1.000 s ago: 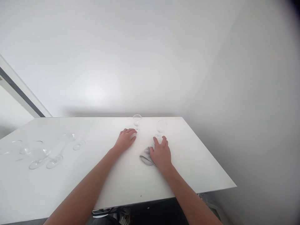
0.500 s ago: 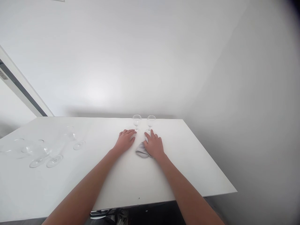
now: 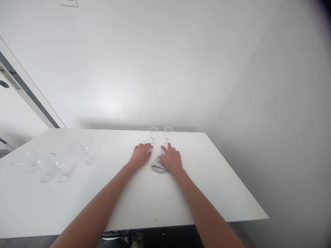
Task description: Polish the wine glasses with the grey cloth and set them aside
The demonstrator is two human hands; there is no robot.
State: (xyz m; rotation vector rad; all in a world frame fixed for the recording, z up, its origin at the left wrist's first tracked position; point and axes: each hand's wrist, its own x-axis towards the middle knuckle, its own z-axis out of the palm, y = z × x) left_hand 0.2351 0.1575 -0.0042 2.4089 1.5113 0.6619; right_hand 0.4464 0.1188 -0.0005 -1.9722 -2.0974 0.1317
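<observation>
Two clear stemmed glasses stand upright side by side near the back edge, the left glass [image 3: 153,133] and the right glass [image 3: 168,133]. My left hand [image 3: 141,154] rests by the base of the left glass, fingers spread, holding nothing. At the base of the right glass is my right hand [image 3: 172,158], its thumb and index finger apart. A folded grey cloth [image 3: 158,165] lies partly under my right palm; no grip on it shows.
Several clear stemmed glasses [image 3: 66,175] lie on their sides at the left of the white table [image 3: 144,203]. A wall [image 3: 165,69] rises behind the table. A door frame [image 3: 31,88] is at the far left. Dark items show below the front edge.
The view has shifted slightly, so the table and glasses appear a little further right. Both hands stay beside the two upright glasses.
</observation>
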